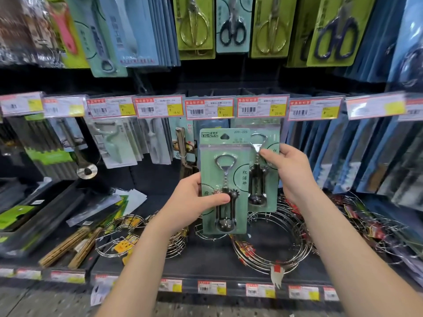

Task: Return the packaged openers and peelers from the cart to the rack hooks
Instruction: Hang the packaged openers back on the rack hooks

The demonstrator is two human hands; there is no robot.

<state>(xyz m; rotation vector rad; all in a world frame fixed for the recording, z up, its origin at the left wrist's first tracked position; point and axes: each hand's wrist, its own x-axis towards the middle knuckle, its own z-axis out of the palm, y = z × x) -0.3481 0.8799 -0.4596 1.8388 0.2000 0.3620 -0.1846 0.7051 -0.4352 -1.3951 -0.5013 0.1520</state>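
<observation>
- Head view: the left hand (194, 200) gripped the lower left edge of a green corkscrew pack (223, 179), thumb pressed on the front over the tool's wings, holding it upright before the rack.
- The right hand (288, 170) pinched a second corkscrew pack (263, 165) by its right side (thumb on the clear blister), just behind the first and partly covered by it.
- Below both packs, wire rings (263, 243) lay piled on the dark lower shelf (206, 266).
- Beyond them, a row of price tags (210, 108) ran across the rack; the second pack's top reached just under them.
- Farther up hung carded scissors (232, 24).
</observation>
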